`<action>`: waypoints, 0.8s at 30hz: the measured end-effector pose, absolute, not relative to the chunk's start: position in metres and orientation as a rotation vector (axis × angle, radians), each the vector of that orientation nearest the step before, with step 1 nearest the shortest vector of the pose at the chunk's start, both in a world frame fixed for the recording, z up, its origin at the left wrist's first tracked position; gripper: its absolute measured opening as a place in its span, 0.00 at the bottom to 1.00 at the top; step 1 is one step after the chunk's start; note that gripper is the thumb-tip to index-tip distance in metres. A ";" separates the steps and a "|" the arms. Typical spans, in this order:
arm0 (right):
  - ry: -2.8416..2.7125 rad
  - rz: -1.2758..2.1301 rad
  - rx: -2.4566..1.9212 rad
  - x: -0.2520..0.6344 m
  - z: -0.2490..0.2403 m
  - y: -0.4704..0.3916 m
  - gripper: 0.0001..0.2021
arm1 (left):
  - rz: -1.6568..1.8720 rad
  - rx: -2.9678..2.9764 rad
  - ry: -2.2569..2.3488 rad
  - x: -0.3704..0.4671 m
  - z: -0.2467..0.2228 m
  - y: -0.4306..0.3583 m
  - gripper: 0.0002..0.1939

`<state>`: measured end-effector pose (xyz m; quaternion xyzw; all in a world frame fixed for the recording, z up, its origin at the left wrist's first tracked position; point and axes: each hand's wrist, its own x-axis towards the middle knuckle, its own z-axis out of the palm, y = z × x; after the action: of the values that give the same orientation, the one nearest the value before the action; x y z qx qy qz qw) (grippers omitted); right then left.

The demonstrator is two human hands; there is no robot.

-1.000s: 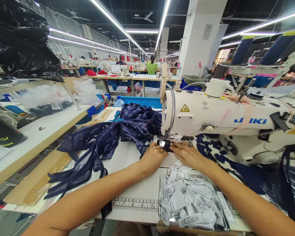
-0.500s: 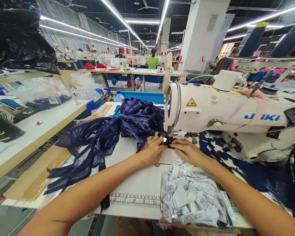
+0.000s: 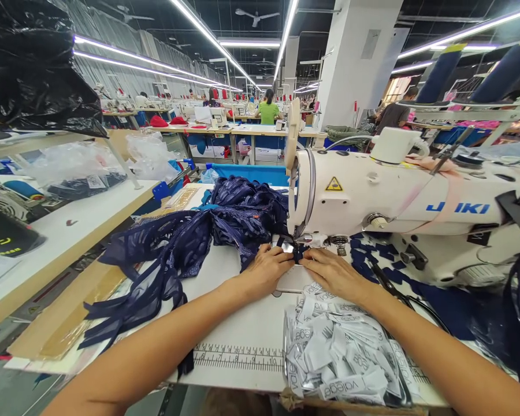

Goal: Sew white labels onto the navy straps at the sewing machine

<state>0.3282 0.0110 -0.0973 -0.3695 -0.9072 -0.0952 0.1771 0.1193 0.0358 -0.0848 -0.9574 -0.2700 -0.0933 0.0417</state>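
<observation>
A white sewing machine reaches in from the right, its needle area above a small dark navy fabric piece. My left hand lies at the left of that piece, fingers together and pressing its edge. From the right, my right hand pinches the same piece close to the presser foot. The needle tip is too small to make out. A heap of navy lace garments with long straps lies left of the machine head, just beyond my left hand.
White printed labels fill a tray at the front edge, below my right hand. Black scissors and navy scraps lie to the right. A side table stands left. A person in green sits far ahead.
Both hands stay at the machine with only slight finger shifts. The navy piece between them has shifted slightly, and more of the metal plate beside it shows. The whole view has tilted a little.
</observation>
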 end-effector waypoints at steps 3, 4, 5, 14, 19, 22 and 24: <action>-2.577 -0.309 -1.036 0.327 -0.097 0.010 0.13 | -0.278 -2.927 -0.821 0.117 -0.083 0.034 0.18; -2.578 -0.318 -1.033 0.327 -0.096 0.010 0.13 | -0.274 -2.927 -0.826 0.117 -0.083 0.034 0.18; -2.578 -0.326 -1.030 0.327 -0.096 0.010 0.13 | -0.270 -2.926 -0.832 0.117 -0.082 0.034 0.18; -2.572 -0.433 -1.025 0.324 -0.097 0.009 0.13 | -0.246 -2.914 -0.828 0.118 -0.084 0.036 0.18; -2.569 -0.484 -1.067 0.320 -0.100 0.010 0.12 | -0.239 -2.894 -0.828 0.118 -0.084 0.039 0.19; -2.593 -0.506 -1.111 0.319 -0.102 0.012 0.12 | -0.242 -2.891 -0.829 0.119 -0.084 0.043 0.20; -2.603 -0.478 -1.121 0.320 -0.101 0.013 0.12 | -0.240 -2.900 -0.836 0.119 -0.084 0.048 0.21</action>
<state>0.3198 0.0130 -0.1012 -0.3865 -0.8976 -0.1647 0.1334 0.1190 0.0479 -0.0842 -0.9563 -0.2758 -0.0793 0.0568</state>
